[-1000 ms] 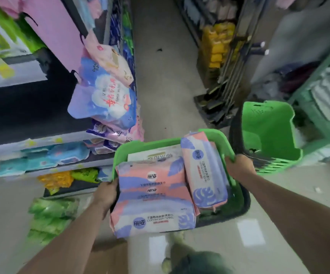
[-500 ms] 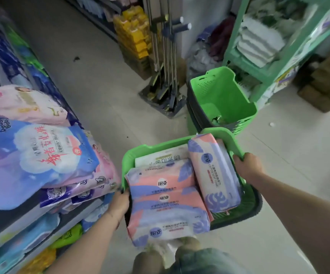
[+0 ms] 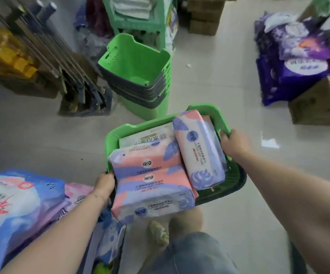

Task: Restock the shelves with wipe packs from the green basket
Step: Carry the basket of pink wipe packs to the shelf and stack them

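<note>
Whole view has swung right since half a second ago: the shelf goods that filled the left side are down to a blue bag (image 3: pixel 17 204) and some pink ones in the lower-left corner. Purple bags (image 3: pixel 294 62) beside a box (image 3: pixel 318 103) have come in at the right. The grip on the basket (image 3: pixel 112 143) hasn't changed at all.

Left hand (image 3: pixel 103 184) is curled round the near-left rim. Right hand (image 3: pixel 233 144) has its fingers hooked over the right rim. So both are holding the basket up off the floor (image 3: pixel 219 66), out in front of the person's knees.

Inside, the front pack (image 3: pixel 152 198), pink and lilac, lies flat and sticks out over the near edge. The second pack (image 3: pixel 146 161) sits right behind it, touching. The third pack (image 3: pixel 199 151) runs lengthwise down the right side, tilted against those two. A white pack (image 3: pixel 146 136) peeks out at the back, underneath.

Past the basket there's a stack (image 3: pixel 136 62) of empty green ones on the floor, just beside a green rack (image 3: pixel 136 22) with folded white stuff. Further left is a mop stand (image 3: pixel 61 62), then yellow packs (image 3: pixel 5 56), pretty blurry.
</note>
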Demonstrator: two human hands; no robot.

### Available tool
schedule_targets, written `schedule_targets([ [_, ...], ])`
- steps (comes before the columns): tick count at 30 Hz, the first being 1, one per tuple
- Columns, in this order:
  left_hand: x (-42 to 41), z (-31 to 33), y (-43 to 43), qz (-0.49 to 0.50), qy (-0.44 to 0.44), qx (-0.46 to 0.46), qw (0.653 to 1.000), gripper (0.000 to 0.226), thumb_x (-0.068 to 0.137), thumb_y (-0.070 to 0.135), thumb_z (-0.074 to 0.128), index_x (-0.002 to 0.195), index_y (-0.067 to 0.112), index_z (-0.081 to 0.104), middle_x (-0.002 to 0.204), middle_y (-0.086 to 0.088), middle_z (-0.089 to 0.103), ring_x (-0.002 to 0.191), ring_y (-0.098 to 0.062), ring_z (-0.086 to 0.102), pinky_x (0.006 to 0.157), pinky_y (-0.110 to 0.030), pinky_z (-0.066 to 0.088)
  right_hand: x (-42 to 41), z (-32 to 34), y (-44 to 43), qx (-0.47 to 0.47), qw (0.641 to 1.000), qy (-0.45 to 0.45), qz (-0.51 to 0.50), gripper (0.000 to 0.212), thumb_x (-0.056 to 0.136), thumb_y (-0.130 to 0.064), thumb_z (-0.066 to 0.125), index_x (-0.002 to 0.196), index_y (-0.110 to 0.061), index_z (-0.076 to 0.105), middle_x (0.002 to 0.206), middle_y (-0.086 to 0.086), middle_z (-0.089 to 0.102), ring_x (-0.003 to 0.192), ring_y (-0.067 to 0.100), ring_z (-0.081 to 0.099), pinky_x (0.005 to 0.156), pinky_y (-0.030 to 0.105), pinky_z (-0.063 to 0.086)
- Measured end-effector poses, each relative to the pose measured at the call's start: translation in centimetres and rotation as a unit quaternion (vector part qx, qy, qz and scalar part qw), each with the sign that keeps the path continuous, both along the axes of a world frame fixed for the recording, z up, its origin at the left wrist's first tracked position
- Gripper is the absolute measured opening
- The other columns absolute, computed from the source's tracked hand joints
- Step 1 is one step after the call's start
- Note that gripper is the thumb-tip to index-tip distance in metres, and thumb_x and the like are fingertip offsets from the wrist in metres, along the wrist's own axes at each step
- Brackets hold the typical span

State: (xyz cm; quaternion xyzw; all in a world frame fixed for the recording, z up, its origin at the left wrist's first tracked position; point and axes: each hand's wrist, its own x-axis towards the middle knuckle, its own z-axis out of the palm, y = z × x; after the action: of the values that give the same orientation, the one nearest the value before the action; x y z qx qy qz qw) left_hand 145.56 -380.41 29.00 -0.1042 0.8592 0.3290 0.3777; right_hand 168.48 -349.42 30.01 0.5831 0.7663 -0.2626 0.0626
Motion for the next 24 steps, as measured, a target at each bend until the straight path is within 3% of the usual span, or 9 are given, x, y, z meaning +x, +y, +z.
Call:
schedule_targets([
  [3,0.2,-2.1,-0.5,-0.017,-0.029,0.037,0.999,0.025,0.085,0.023,0.055,0.096,0.003,0.064,0.106,-0.019,0.066,0.095,-0.031,0.064,0.086,-0.044,0.05,4.1,-0.8,-3.1,0.003,0.999,-0.016,-0.048,0.041,0.097,-0.036,0.038,0.102,0.001,0.057,0.098,0.025,0.061,0.092,0.041,0.058,0.076,0.04,0.045],
  [6,0.5,-5.2,-0.5,-0.053,-0.044,0.028,0.997,0.044,0.07,0.039,0.059,0.093,0.003,0.067,0.101,-0.018,0.069,0.096,-0.034,0.066,0.089,-0.055,0.051,7.8,-1.7,-5.2,-0.005,0.995,-0.029,-0.1,0.04,0.097,-0.036,0.039,0.098,0.0,0.057,0.098,0.024,0.062,0.09,0.04,0.058,0.073,0.039,0.044],
  [10,1.6,-7.7,0.1,-0.126,-0.021,-0.015,0.992,0.042,0.088,0.035,0.051,0.103,-0.001,0.065,0.107,-0.022,0.065,0.1,-0.037,0.062,0.09,-0.046,0.05,11.5,-2.4,-7.3,-0.012,0.988,-0.042,-0.151,0.039,0.097,-0.035,0.042,0.1,0.0,0.057,0.098,0.023,0.061,0.092,0.04,0.058,0.07,0.035,0.039],
  [14,2.6,-9.8,-0.3,-0.175,-0.008,-0.033,0.984,0.052,0.086,0.042,0.049,0.105,-0.004,0.064,0.113,-0.026,0.064,0.105,-0.041,0.06,0.093,-0.047,0.049,14.4,-2.9,-9.6,-0.023,0.982,-0.05,-0.18,0.04,0.098,-0.034,0.042,0.1,0.002,0.059,0.102,0.026,0.062,0.095,0.041,0.058,0.07,0.036,0.037],
  [20,5.6,-5.8,-0.4,-0.198,-0.019,-0.015,0.98,0.048,0.099,0.038,0.044,0.107,-0.004,0.063,0.108,-0.022,0.063,0.09,-0.028,0.057,0.079,-0.036,0.044,16.8,-3.5,-13.2,-0.023,0.974,-0.059,-0.217,0.045,0.098,-0.037,0.041,0.101,0.004,0.06,0.102,0.027,0.062,0.094,0.042,0.059,0.072,0.038,0.042],
  [24,5.8,-6.5,-2.0,-0.212,-0.003,-0.014,0.977,0.044,0.099,0.031,0.044,0.113,-0.007,0.061,0.116,-0.023,0.06,0.099,-0.032,0.056,0.08,-0.034,0.04,17.6,-4.3,-16.6,-0.015,0.97,-0.05,-0.238,0.046,0.098,-0.038,0.041,0.104,0.003,0.059,0.104,0.027,0.062,0.095,0.042,0.058,0.075,0.039,0.044],
])
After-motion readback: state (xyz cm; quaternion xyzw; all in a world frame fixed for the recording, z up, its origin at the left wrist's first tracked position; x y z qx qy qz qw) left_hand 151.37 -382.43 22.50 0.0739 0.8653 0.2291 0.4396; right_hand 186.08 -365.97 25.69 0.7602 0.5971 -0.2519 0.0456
